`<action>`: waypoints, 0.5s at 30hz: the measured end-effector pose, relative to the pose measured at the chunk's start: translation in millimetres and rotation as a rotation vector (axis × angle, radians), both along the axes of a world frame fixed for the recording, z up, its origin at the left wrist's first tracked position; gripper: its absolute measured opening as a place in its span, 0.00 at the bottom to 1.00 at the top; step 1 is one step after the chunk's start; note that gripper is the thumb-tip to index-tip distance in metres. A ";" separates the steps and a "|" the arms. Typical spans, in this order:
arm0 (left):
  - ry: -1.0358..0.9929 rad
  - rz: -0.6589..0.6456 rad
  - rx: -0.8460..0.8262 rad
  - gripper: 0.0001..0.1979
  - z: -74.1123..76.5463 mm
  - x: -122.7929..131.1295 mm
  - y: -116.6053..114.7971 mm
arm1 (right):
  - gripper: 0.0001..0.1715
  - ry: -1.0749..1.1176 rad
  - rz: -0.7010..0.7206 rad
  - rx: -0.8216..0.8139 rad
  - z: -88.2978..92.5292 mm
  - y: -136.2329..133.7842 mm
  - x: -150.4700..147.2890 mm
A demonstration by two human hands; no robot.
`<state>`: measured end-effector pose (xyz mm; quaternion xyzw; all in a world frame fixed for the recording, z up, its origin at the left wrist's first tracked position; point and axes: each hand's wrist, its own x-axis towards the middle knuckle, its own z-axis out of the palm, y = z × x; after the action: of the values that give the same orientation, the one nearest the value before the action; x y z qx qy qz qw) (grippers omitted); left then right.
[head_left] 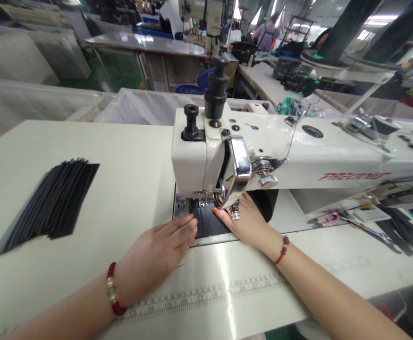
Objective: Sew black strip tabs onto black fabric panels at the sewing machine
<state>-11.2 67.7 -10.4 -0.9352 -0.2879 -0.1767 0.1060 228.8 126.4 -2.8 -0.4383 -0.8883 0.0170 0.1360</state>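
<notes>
A white sewing machine [298, 146] stands over a flat black piece [211, 225], which lies under its presser foot [205, 203]. My left hand [162, 252] rests flat with fingers stretched out, its fingertips at the left edge of the piece. To the right of the needle area, my right hand [250, 224] lies spread on the same piece. Its thumb points toward the presser foot, and some of its fingers are hidden behind the machine's metal guard [240, 165]. Neither hand grips anything.
A fanned stack of black strips [57, 198] lies on the left of the table. To the right are pink-handled snips [328, 218], tweezers [367, 229] and more black pieces [402, 226]. A printed ruler [192, 300] runs along the front. Behind stands a plastic-lined bin [139, 106].
</notes>
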 end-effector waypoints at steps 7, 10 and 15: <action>0.026 0.017 -0.024 0.12 1.7 -0.1 -0.9 | 0.11 0.031 -0.023 -0.039 0.9 0.1 -0.8; 0.025 0.018 -0.020 0.12 3.9 0.4 1.3 | 0.12 0.036 -0.034 -0.081 4.0 1.5 -2.4; -0.036 0.020 -0.008 0.12 5.4 1.2 9.1 | 0.13 0.021 -0.041 -0.132 6.6 8.1 -4.4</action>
<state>-10.0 76.9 -5.0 -0.9294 -0.2999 -0.1910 0.0988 224.3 134.4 3.8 -0.4641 -0.8747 0.0774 0.1165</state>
